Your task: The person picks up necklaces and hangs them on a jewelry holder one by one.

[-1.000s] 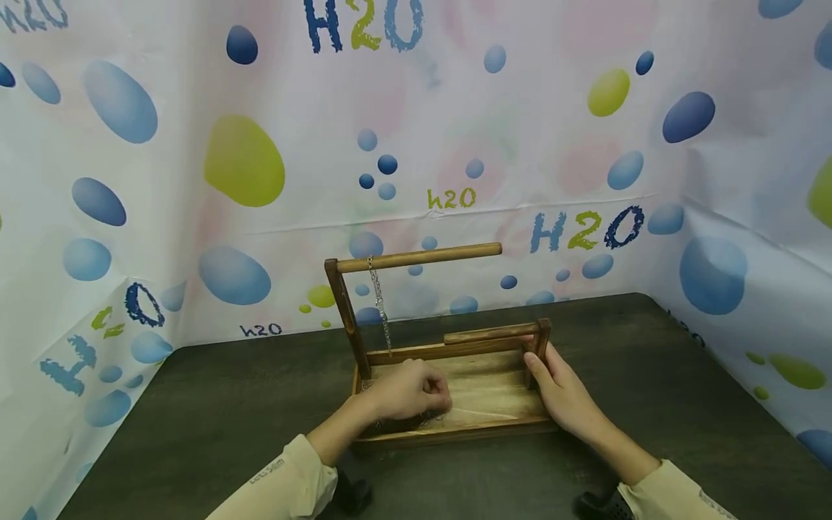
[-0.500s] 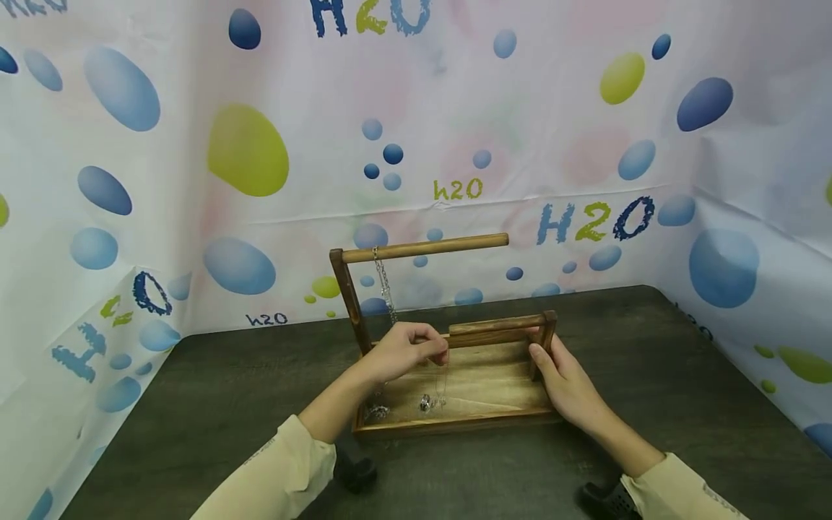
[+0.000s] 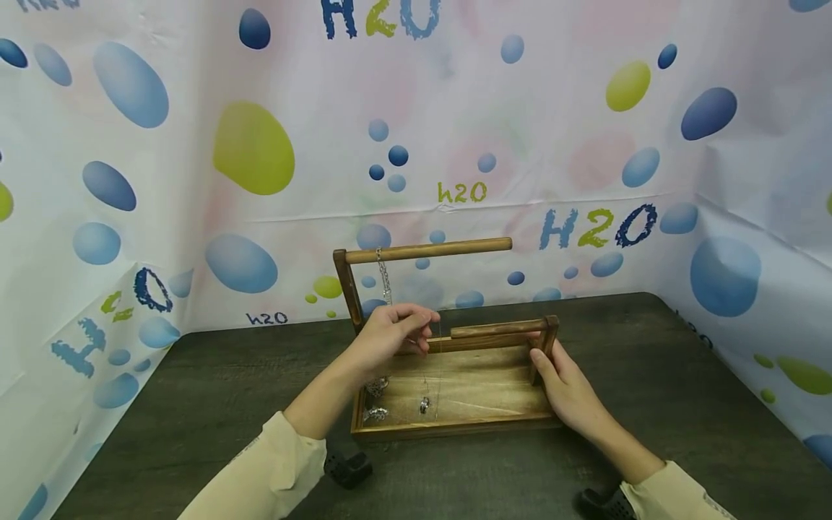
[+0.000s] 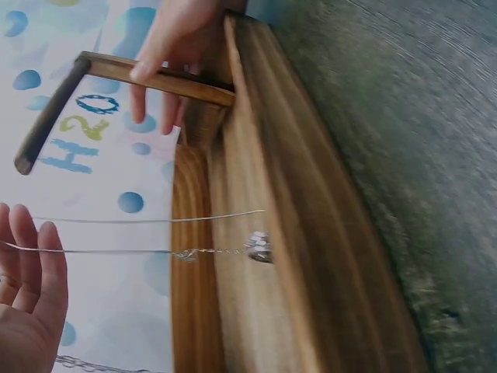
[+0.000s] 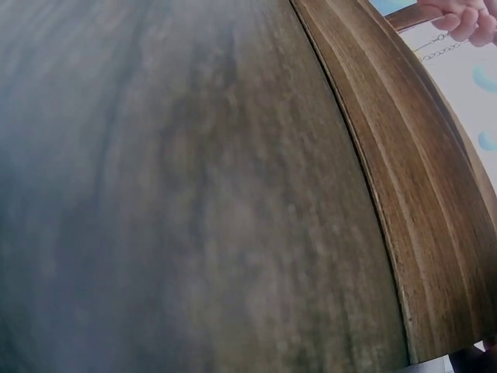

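Left hand (image 3: pixel 390 336) pinches a thin chain (image 4: pixel 116 252) — it hangs down from the fingertips, long axis near vertical. Shiny pendant (image 3: pixel 425 405) is low under the grip, within the wooden tray (image 3: pixel 455 430); can't tell if it touches the floor. Short rod (image 3: pixel 497 329): free end just right of this grip, rod running off rightward; long rod (image 3: pixel 448 249) passes above. Left hand is nearer that free end — right hand (image 3: pixel 568 379) grips the post (image 3: pixel 552 334) at its far end.

Cream sleeves (image 3: pixel 250 473) bear faint dark marks (image 3: pixel 717 504), perhaps lettering, with black pieces (image 3: pixel 349 471) at both wrists.
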The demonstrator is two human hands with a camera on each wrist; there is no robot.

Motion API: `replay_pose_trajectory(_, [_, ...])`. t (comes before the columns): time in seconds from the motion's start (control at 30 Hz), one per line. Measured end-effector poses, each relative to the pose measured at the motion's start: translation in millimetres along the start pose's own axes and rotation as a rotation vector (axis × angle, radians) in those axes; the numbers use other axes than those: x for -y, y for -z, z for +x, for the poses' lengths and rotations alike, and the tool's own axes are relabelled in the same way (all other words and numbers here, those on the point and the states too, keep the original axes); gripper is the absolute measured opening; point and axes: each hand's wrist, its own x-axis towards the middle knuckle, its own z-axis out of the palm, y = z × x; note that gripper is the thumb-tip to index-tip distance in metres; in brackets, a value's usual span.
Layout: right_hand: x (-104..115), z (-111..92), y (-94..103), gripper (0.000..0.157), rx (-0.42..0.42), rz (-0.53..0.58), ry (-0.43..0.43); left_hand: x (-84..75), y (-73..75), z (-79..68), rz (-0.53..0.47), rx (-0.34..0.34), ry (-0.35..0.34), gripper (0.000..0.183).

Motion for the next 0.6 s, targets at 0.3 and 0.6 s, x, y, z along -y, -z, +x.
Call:
replay_pose_trajectory(0.3, [-0.2,1.2,0.4,0.043,0.006,0.005,-0.003,-18.1,1.6,2.5,-0.015,-0.017,-0.006,0.025])
replay_pose_trajectory(0.6, [3.1,0.2,0.4,0.041,-0.001,0.011,0.008,-33.7,-0.2,7.6,-0.010,-0.006,-0.050,0.026])
